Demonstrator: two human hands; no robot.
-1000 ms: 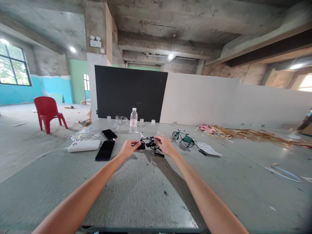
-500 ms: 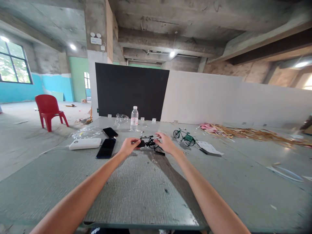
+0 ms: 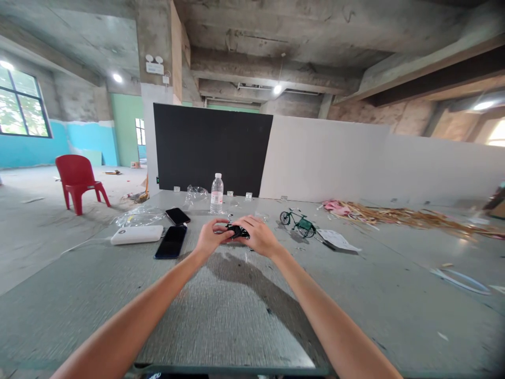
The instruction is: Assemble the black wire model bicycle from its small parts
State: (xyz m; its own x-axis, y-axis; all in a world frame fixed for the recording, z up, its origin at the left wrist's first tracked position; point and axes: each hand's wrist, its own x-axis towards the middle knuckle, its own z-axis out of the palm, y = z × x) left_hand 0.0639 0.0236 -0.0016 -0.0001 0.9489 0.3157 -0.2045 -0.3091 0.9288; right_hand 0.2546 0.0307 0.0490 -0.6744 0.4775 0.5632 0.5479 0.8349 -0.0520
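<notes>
Both hands meet around a small black model bicycle (image 3: pixel 238 230) at the middle of the table. My left hand (image 3: pixel 211 237) grips its left side, thumb and fingers closed on it. From the right, my right hand (image 3: pixel 258 235) curls over the other end with its fingertips pressed to it. Much of the black model is hidden by the fingers. To the right stands a green model bicycle (image 3: pixel 299 222), beside a white paper sheet (image 3: pixel 338 240) with a dark pen (image 3: pixel 325 242) at its edge.
Left of the hands lie two phones (image 3: pixel 171 242) (image 3: pixel 178 216) and a white power bank (image 3: pixel 137 235) with a cable. A water bottle (image 3: pixel 216 195) stands behind the hands, near clear plastic wrap (image 3: pixel 196 195). Strips of scrap (image 3: pixel 379 215) lie at the back right.
My right hand has moved left and closed onto the black model bicycle. My left hand stays on it. The black piece that lay below the model is no longer seen on the table.
</notes>
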